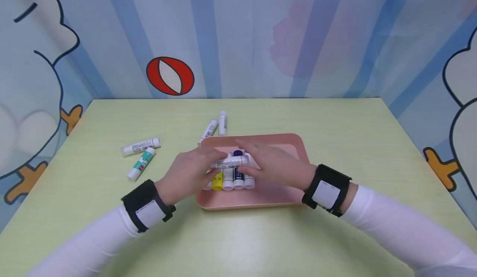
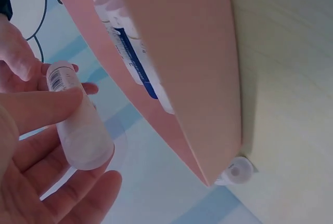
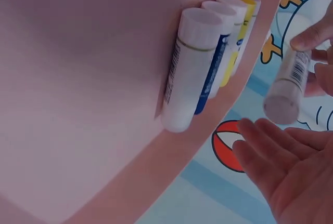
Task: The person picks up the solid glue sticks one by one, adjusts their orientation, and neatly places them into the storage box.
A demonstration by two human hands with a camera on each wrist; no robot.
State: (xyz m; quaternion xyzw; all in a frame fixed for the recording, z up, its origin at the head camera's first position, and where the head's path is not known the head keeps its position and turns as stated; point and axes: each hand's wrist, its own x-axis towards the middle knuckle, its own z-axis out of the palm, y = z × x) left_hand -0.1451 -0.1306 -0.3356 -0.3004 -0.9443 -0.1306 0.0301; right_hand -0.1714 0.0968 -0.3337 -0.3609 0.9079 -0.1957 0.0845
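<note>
My left hand (image 1: pixel 191 165) pinches a white glue stick (image 1: pixel 232 162) between thumb and fingers, holding it lengthwise above a pink tray (image 1: pixel 279 198). In the left wrist view the thumb presses on the side of the glue stick (image 2: pixel 83 115). Opposite, my right hand (image 1: pixel 277 164) is close to the stick's other end; in the right wrist view its fingers (image 3: pixel 276 156) are extended and not curled round it. Below the hands, several glue sticks lie side by side in the tray, among them a yellow one (image 1: pixel 217 181) and a white-and-navy one (image 1: pixel 238 177).
Left of the tray, a white glue stick (image 1: pixel 139 146) and a green-labelled one (image 1: pixel 141 163) lie on the table (image 1: pixel 335 119). Two more white glue sticks, one slanted (image 1: pixel 208 131) and one straight (image 1: pixel 222 124), lie behind the tray's back left corner. A printed curtain (image 1: pixel 238 41) stands behind.
</note>
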